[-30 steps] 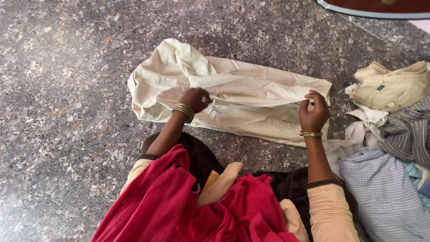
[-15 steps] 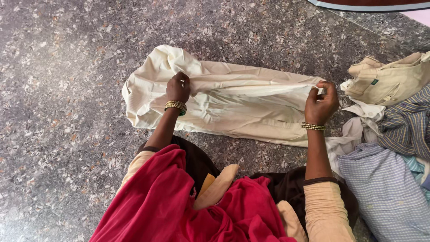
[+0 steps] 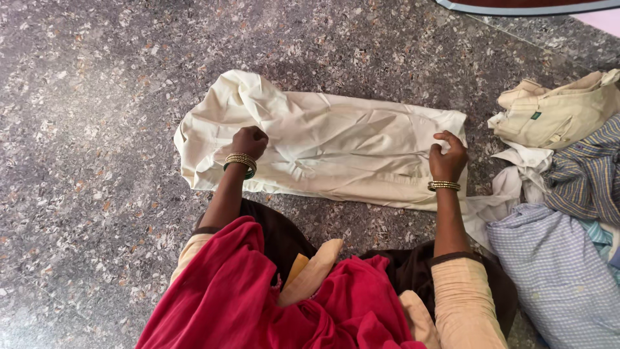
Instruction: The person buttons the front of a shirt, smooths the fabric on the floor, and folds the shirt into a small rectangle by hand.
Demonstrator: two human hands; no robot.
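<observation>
A wrinkled cream cloth (image 3: pixel 336 139) lies spread lengthwise on the speckled stone floor (image 3: pixel 97 129) in front of me. My left hand (image 3: pixel 249 142) is closed in a fist on the cloth's left part, near a bunched-up end. At the cloth's right edge, my right hand (image 3: pixel 447 157) pinches a fold with curled fingers. Both wrists wear gold bangles. The cloth's top layer now lies flat between my hands.
A pile of clothes sits at the right: a beige garment (image 3: pixel 558 116), a striped shirt (image 3: pixel 588 178), a white piece (image 3: pixel 513 187) and a blue checked shirt (image 3: pixel 555 271). My red scarf (image 3: pixel 245 297) covers my lap. A dark rimmed object (image 3: pixel 529 5) shows at the top edge.
Both hands lifted the cloth's upper layer, carried it toward me and lowered it. The layer now lies flat, and my hands sit lower on it.
</observation>
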